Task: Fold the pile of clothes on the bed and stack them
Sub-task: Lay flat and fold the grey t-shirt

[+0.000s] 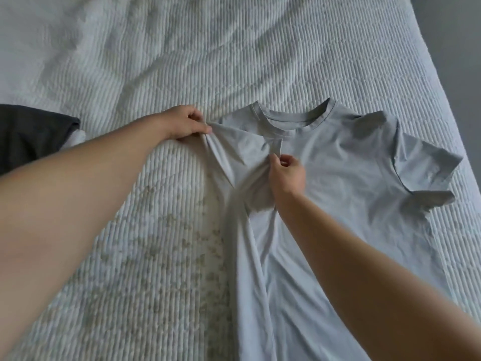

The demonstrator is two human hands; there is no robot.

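A grey t-shirt (338, 162) lies flat on the quilt (156, 61), collar away from the person. Left of the t-shirt, a dark garment (31, 131) sits at the frame's edge, apart from it. The left hand (186, 123) pinches the t-shirt's left shoulder; the right hand (286, 175) pinches the folded-in sleeve just below the collar. Beyond the collar the quilt lies rumpled. The quilt's edge runs just right of the t-shirt's spread sleeve.
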